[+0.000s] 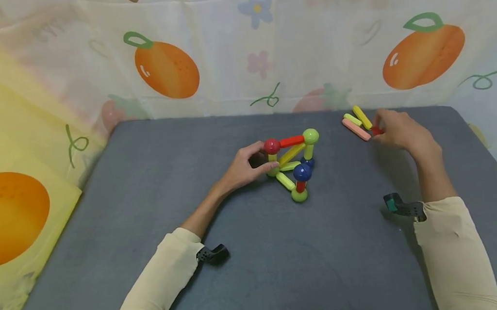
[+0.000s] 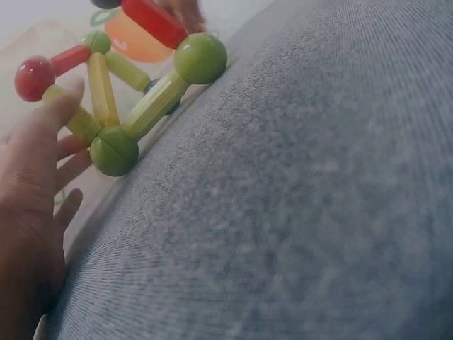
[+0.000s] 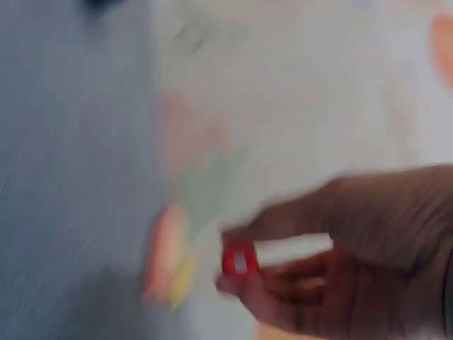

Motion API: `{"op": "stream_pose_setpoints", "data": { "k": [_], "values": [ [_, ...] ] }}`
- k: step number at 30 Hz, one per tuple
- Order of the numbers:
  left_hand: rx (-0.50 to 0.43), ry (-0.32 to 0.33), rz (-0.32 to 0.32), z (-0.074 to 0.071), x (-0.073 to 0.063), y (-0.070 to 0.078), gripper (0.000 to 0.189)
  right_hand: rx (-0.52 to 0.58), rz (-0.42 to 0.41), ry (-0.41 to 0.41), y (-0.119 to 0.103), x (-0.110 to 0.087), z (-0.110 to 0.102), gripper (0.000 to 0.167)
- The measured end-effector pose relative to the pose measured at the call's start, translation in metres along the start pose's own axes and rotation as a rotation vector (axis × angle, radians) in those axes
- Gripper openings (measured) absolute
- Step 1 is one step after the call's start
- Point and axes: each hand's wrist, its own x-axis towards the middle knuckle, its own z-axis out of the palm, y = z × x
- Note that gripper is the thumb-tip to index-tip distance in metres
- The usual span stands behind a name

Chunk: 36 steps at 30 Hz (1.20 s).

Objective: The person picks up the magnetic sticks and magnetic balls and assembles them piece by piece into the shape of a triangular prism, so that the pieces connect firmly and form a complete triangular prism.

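Note:
A frame of coloured balls and rods stands left of my right hand on the grey table. My left hand (image 1: 242,168) holds its left corner, thumb and fingers around the upright yellow-green rod (image 2: 83,124) under the red ball (image 1: 271,146). From that ball a red rod (image 1: 291,141) runs to a green ball (image 1: 311,136); a yellow rod (image 1: 292,155) slants below. In front, a blue ball (image 1: 302,172) tops a short red rod above another green ball (image 1: 299,195). At the table's back right, my right hand (image 1: 402,130) pinches a loose red rod (image 3: 240,261) end-on in the right wrist view.
Beside my right hand lie loose rods: a yellow one (image 1: 362,118), a yellow-green one (image 1: 353,120) and a pink one (image 1: 356,129). A fruit-printed cloth (image 1: 222,45) hangs along the table's back edge. Yellow cloth (image 1: 5,120) borders the left side.

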Motion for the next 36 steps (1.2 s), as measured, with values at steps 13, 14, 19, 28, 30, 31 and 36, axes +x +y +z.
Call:
{"op": "stream_pose_setpoints", "data": {
  "k": [13, 14, 19, 28, 30, 31, 36],
  "values": [
    [0.012, 0.208, 0.173, 0.003, 0.006, 0.002, 0.065, 0.274, -0.42, 0.21, -0.164, -0.042, 0.026, 0.012],
    [0.008, 0.211, 0.173, 0.003, 0.006, 0.002, 0.064, 0.268, -0.413, 0.209, -0.167, -0.042, 0.031, 0.013],
    [-0.024, 0.211, 0.177, 0.007, 0.007, 0.0, 0.055, 0.192, -0.343, 0.197, -0.169, -0.04, 0.045, 0.014],
    [-0.004, 0.21, 0.182, 0.01, 0.01, 0.001, 0.066, 0.112, -0.325, 0.209, -0.167, -0.038, 0.051, 0.019],
    [-0.006, 0.205, 0.18, 0.01, 0.01, 0.001, 0.067, 0.114, -0.324, 0.187, -0.166, -0.038, 0.05, 0.023],
    [-0.01, 0.203, 0.178, 0.01, 0.01, 0.001, 0.067, 0.123, -0.324, 0.172, -0.165, -0.038, 0.048, 0.023],
    [0.004, 0.16, 0.142, 0.009, 0.008, 0.0, 0.05, 0.199, -0.316, 0.135, -0.157, -0.038, 0.035, 0.022]
  ]
}}
